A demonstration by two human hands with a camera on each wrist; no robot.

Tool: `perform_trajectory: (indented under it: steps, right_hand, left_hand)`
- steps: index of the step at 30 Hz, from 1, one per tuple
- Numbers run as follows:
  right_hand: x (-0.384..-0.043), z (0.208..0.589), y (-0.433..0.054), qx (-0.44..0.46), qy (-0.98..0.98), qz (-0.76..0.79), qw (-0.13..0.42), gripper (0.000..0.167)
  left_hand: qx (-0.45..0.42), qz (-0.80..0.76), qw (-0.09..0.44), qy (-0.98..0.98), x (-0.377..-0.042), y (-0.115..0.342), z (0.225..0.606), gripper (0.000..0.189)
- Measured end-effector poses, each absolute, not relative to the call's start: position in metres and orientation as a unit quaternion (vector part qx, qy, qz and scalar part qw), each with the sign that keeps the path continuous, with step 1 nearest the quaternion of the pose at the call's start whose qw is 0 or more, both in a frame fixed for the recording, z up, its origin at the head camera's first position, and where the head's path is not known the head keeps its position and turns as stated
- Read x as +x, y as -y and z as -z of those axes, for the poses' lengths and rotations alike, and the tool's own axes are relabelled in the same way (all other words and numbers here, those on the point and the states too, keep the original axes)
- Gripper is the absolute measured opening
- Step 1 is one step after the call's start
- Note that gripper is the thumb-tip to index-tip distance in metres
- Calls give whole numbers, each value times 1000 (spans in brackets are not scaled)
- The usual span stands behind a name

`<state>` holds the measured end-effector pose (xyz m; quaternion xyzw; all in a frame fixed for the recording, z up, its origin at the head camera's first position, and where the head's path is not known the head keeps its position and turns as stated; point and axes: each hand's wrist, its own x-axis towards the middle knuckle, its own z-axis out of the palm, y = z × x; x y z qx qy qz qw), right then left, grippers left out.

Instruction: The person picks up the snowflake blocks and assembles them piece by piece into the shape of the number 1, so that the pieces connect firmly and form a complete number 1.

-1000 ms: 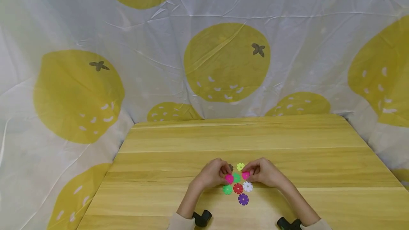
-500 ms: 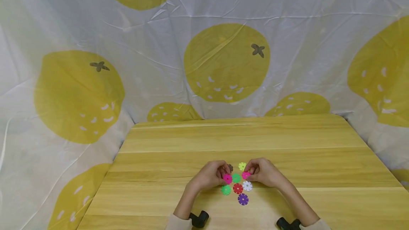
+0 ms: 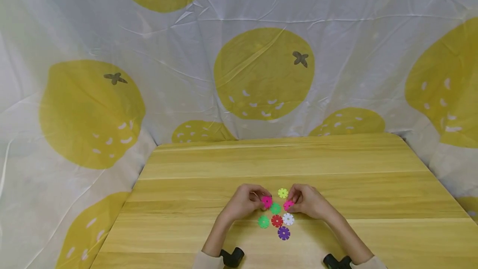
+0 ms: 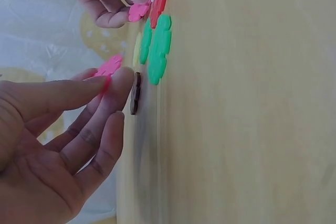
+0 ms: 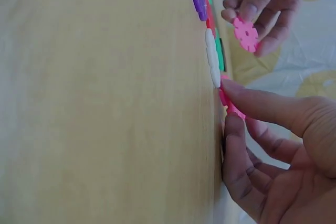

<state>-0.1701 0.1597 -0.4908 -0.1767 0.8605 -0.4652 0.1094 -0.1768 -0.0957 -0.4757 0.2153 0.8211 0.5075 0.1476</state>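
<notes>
My left hand (image 3: 243,203) pinches a pink notched disc (image 3: 267,201) between thumb and fingers. In the left wrist view that pink disc is lifted off the table, above a brown disc (image 4: 136,94); the left hand hides the brown disc in the head view. My right hand (image 3: 310,201) pinches a second pink disc (image 3: 288,205), low at the tabletop. Between and below the hands lie two green discs (image 3: 275,208), a red disc (image 3: 277,221), a white disc (image 3: 288,219) and a purple disc (image 3: 284,233). A yellow disc (image 3: 282,193) lies just beyond.
The discs lie on a wood-grain table (image 3: 209,165). Behind it hangs a pale cloth (image 3: 179,65) printed with large yellow fruit. Black wrist devices (image 3: 232,257) are at both forearms.
My left hand has raised its pink disc and moved it slightly away from me, covering the brown disc in the head view. The right hand has stayed nearly still.
</notes>
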Motion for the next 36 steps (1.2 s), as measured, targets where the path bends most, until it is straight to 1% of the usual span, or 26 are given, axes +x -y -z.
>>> perform_trajectory:
  steps: [3,8,13,18,24,31,36]
  right_hand:
    - [-170,490,-160,-177,-850,481,121,25]
    - [-172,491,-161,-184,-810,535,153,14]
    - [-174,490,-159,-177,-775,582,170,24]
    - [-173,486,-157,-162,-756,613,161,30]
    - [-172,483,-153,-129,-728,653,162,37]
    - [-172,485,-152,-121,-719,669,143,36]
    - [-171,485,-148,-116,-711,680,137,36]
  left_hand:
    - [207,-508,131,-825,-177,95,475,28]
    - [195,-518,122,-824,-177,95,475,26]
    - [193,-524,119,-821,-178,94,475,23]
    - [195,-525,105,-821,-177,93,474,20]
    - [196,-526,72,-825,-177,91,473,16]
    - [180,-522,29,-833,-177,89,472,11]
    - [191,-521,8,-832,-176,86,471,12]
